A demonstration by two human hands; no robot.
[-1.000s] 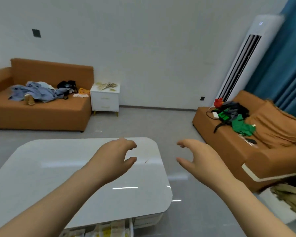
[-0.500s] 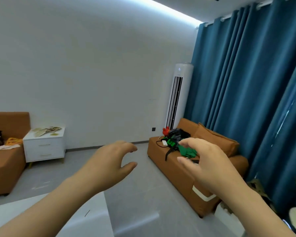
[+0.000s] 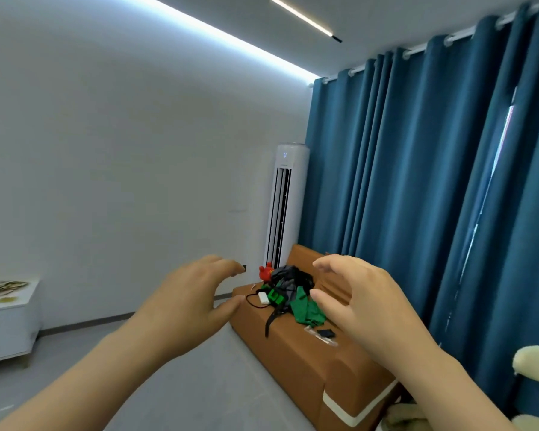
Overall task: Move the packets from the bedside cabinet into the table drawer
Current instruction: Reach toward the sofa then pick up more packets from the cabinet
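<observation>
The white bedside cabinet [image 3: 8,325] stands at the far left edge against the wall. Several greenish packets [image 3: 3,287] lie on its top. My left hand [image 3: 187,301] is raised in mid-air at the centre, fingers curled apart, holding nothing. My right hand [image 3: 364,301] is raised beside it, also with spread fingers and nothing in it. Both hands are far from the cabinet. The table and its drawer are out of view.
An orange sofa [image 3: 296,353] with a pile of clothes, cables and a red toy [image 3: 285,290] runs along the right. A white standing air conditioner [image 3: 285,206] is behind it. Blue curtains [image 3: 433,188] cover the right wall. A cream chair [image 3: 535,365] shows at the lower right. Grey floor [image 3: 175,387] lies between.
The view has swung up and to the right; the white table has dropped out of view and the cabinet has slid to the left edge. Both hands stay raised and empty.
</observation>
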